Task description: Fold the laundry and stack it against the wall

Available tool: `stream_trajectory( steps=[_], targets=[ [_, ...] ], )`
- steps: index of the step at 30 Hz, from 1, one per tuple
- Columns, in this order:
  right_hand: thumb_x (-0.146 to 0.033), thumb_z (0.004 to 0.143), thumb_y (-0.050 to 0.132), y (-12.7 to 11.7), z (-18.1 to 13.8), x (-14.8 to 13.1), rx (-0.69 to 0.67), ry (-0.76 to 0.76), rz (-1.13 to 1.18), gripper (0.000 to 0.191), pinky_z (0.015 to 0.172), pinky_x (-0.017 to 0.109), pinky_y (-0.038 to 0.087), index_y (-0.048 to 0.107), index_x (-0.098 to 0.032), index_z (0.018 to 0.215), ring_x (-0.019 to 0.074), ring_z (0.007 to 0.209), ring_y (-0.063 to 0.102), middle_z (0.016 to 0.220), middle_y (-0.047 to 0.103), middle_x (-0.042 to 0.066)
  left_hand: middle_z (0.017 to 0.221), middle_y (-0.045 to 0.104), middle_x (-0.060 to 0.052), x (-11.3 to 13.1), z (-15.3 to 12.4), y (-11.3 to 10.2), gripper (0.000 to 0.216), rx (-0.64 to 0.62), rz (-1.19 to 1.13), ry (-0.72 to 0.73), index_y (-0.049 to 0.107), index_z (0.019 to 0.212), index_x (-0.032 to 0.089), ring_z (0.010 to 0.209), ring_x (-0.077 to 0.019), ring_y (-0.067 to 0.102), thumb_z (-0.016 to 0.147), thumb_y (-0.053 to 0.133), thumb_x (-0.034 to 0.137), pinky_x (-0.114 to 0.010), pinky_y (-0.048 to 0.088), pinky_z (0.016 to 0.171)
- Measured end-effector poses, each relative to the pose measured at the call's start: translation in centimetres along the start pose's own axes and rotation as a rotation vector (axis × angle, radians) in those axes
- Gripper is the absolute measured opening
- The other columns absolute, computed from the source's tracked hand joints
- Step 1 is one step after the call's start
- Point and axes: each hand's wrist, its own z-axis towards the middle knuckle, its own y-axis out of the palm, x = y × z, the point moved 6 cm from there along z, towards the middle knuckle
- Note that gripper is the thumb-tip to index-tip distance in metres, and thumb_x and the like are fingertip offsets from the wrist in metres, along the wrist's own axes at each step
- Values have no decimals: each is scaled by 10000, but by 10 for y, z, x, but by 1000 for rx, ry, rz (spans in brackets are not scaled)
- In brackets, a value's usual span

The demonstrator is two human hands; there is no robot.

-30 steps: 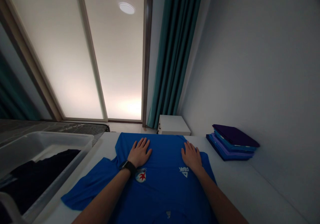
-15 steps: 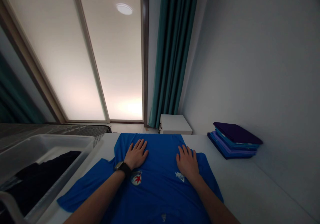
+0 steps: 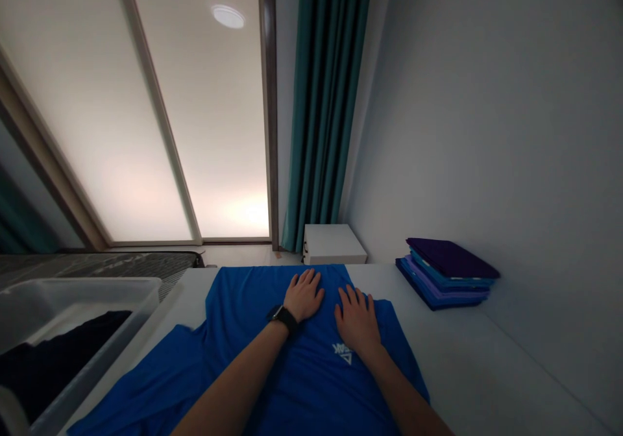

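Note:
A blue T-shirt point(image 3: 253, 300) lies spread out on the white table, with a white printed logo on its chest. My left hand point(image 3: 304, 295), with a dark watch on its wrist, rests flat near the middle of the shirt's far part, fingers apart. Just to the right, my right hand point(image 3: 357, 319) also lies flat on the cloth beside the white logo, its fingers spread. Neither hand grips the fabric. My left forearm covers part of the shirt's chest, and the near end of the shirt runs out of view.
On the table's right side stands a stack of folded clothes point(image 3: 448, 274) in purple and blue. A clear plastic bin point(image 3: 141, 290) with dark clothing point(image 3: 63, 348) is at the left. Beyond the white table point(image 3: 467, 364) are a white cabinet point(image 3: 333, 244) and a green curtain point(image 3: 326, 111).
My left hand has slid right across the shirt, closer to my right hand, and the round red-and-white badge is now hidden. My right hand stays near the logo. The view has shifted slightly.

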Motion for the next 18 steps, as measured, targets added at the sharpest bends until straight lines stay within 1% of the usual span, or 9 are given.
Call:
stream_trajectory(
  steps=[4, 9, 12, 15, 16, 18],
  targets=[
    [-349, 932, 337, -1, 0, 0, 8, 0, 7, 505, 1121, 547, 134, 494, -174, 1379, 320, 1342, 347, 1457, 445, 116, 1502, 401, -77, 2, 2, 6, 498, 58, 14, 18, 438, 1401, 208, 1399, -229, 314, 962, 318, 409, -463, 228, 1148],
    [-325, 928, 358, -5, 0, -3, 24, -10, -21, 477, 1119, 532, 146, 513, -172, 1352, 323, 1313, 373, 1423, 477, 128, 1505, 396, -73, -1, 2, 9, 497, 62, 9, 27, 438, 1401, 214, 1404, -231, 303, 966, 314, 420, -466, 220, 1153],
    [-301, 919, 381, -10, -1, -9, 52, -38, -60, 424, 1117, 524, 146, 560, -165, 1278, 326, 1262, 416, 1339, 536, 151, 1508, 391, -68, -1, 3, 9, 492, 58, 9, 28, 436, 1402, 222, 1406, -235, 296, 962, 323, 411, -465, 214, 1156],
    [-284, 916, 398, -16, 1, -16, 61, -80, -120, 346, 1108, 517, 149, 610, -165, 1162, 324, 1183, 478, 1215, 595, 164, 1509, 391, -63, 0, 3, 9, 489, 58, 16, 28, 435, 1402, 230, 1409, -235, 291, 960, 320, 404, -463, 221, 1153],
    [-273, 917, 400, -17, 4, -17, 50, -92, -136, 322, 1099, 512, 165, 617, -167, 1131, 317, 1144, 506, 1168, 612, 162, 1508, 393, -62, 0, 3, 9, 490, 58, 18, 26, 433, 1404, 230, 1409, -235, 290, 960, 318, 405, -463, 223, 1152],
    [-243, 925, 387, -20, 14, -16, 15, -92, -146, 303, 1053, 487, 238, 605, -173, 1124, 294, 1061, 557, 1092, 636, 152, 1506, 395, -63, -1, 3, 10, 494, 56, 17, 22, 435, 1403, 227, 1408, -235, 293, 960, 316, 411, -461, 222, 1154]
  ],
)
